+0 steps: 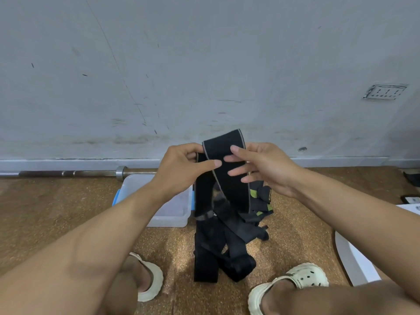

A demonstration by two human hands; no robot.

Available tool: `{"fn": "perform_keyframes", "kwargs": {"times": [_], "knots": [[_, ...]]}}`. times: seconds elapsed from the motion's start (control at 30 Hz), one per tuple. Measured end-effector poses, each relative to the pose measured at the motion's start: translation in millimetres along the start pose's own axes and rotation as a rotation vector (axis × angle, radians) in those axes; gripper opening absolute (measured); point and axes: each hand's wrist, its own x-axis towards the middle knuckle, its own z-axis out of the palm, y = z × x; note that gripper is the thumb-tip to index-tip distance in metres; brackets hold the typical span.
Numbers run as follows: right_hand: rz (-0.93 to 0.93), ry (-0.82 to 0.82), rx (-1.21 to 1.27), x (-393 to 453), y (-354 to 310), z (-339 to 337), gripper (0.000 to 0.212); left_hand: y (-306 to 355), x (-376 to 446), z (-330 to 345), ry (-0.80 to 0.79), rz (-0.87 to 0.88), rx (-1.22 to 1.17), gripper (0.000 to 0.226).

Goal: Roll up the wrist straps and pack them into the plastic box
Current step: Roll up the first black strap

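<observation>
Black elastic webbing with a thin pale edge stripe, a wrist strap [223, 169], hangs between two raised hands as a crouching person begins the packing job on a speckled brown cork-like floor [295, 223]. The left hand [181, 164] pinches the strap's upper part, thumb across the front and fingers curled behind; the right hand [261, 167] holds the other edge, fingers loosely spread across the face of the band. The top end stands up above both hands, folded over rather than wound, and the long tail falls in loose loops to the floor between two cream perforated clogs [300, 280].

Judging by what shows, the work is at its start: no finished roll can be seen, and the translucent plastic box [172, 210] with blue side latches, sitting on the floor just left of the hanging strap, looks to hold nothing, though the left forearm hides part of it. More straps [261, 201], black with lime-green patches, lie heaped behind the held one, still to be rolled. A steel barbell [91, 172] rests along the foot of a scuffed grey wall [204, 64].
</observation>
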Motion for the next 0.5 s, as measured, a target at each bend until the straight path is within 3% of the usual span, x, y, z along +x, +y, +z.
{"fn": "perform_keyframes", "kwargs": {"times": [0.1, 0.3, 0.5], "knots": [[-0.023, 0.112, -0.100, 0.3, 1.4, -0.1, 0.032, 6.6, -3.1, 5.3, 0.040, -0.023, -0.059, 0.022], [-0.135, 0.047, -0.086, -2.4, 1.5, -0.2, 0.021, 8.1, -0.5, 9.7, 0.013, -0.142, -0.188, 0.046], [0.000, -0.037, -0.210, -4.0, 7.8, -0.4, 0.026, 3.9, 1.6, 11.7, 0.028, -0.096, -0.274, 0.018]]}}
